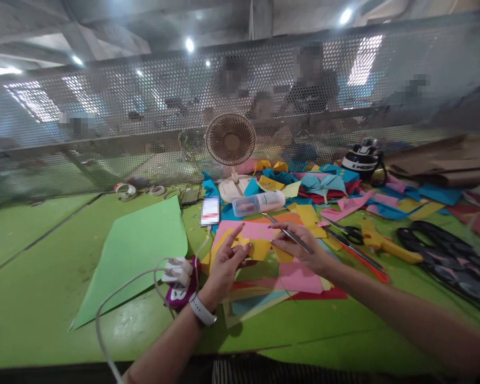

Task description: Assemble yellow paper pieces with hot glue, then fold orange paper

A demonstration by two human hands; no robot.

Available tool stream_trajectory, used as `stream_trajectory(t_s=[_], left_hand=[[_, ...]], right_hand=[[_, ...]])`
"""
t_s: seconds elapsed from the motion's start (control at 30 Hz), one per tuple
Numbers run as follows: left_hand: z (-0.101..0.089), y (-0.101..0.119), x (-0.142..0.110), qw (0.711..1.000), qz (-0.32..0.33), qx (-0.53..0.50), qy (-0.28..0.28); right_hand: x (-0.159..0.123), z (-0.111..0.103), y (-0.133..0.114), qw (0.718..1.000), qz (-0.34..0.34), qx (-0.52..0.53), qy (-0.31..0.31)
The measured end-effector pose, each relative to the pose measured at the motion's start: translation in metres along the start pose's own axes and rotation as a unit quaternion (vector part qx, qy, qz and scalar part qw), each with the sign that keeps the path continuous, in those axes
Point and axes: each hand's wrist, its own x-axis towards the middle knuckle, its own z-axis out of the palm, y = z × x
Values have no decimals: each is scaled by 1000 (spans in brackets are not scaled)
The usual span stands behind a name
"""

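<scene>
My left hand (226, 258), with a white watch at the wrist, pinches a small cut piece of yellow paper (261, 249) between thumb and fingers. Slim metal tweezers (292, 234) with a bent tip lie in my right hand (304, 248), their tip pointing up and left. The right thumb and fingertip are at the right edge of the yellow piece; whether they grip it too I cannot tell. Under both hands is a loose stack of coloured sheets, with a pink sheet (300, 277) on top near the right hand.
A large green sheet (140, 256) lies left, by a plug adapter (178, 272) with white cables. A phone (210, 211), clear bottle (260, 203) and fan (231, 140) stand beyond. Right are scissors (350, 233), a red cutter (364, 258), a yellow glue gun (386, 245) and paper scraps (352, 205).
</scene>
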Motion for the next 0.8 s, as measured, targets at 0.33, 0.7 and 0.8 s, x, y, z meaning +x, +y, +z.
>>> stream_trajectory(t_s=[0.33,0.7,0.8], left_hand=[[-8,2,7,998,38,-17,47],[-16,0,19,990,87,-49,103],[-14,-3,20,989,91,-46,110]], right_hand=[[16,-43,-20,982,-102,17,157],[-11,-100,7,985,10,48,168],[-15,-96,15,988,28,65,134]])
